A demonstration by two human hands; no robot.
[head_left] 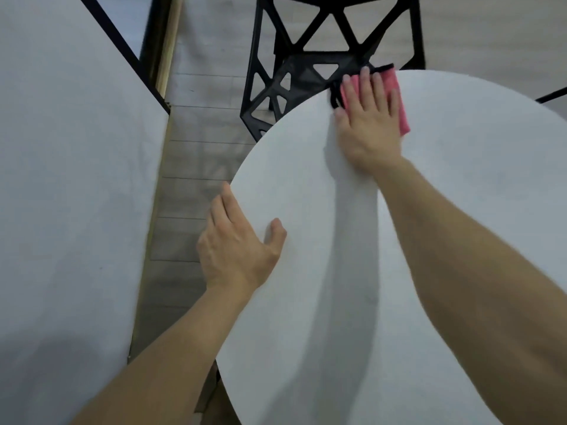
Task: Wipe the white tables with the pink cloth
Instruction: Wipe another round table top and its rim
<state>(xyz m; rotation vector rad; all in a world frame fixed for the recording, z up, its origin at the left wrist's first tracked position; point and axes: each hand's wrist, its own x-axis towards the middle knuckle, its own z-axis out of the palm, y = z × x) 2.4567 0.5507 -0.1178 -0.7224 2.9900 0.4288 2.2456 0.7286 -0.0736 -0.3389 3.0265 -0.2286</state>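
Observation:
A round white table (460, 240) fills the right half of the view. The pink cloth (399, 96), edged in black, lies flat at the table's far left rim. My right hand (368, 121) presses on the cloth with straight, spread fingers and covers most of it. My left hand (236, 240) is at the table's left edge, thumb on top of the surface, fingers reaching past the rim; whether they curl under it is hidden. A second white table (70, 179) with a straight edge lies on the left.
A black lattice chair (306, 72) stands just beyond the round table, close to the cloth. A narrow strip of grey plank floor (190, 148) separates the two tables. A thin black bar (552, 95) shows at the right edge.

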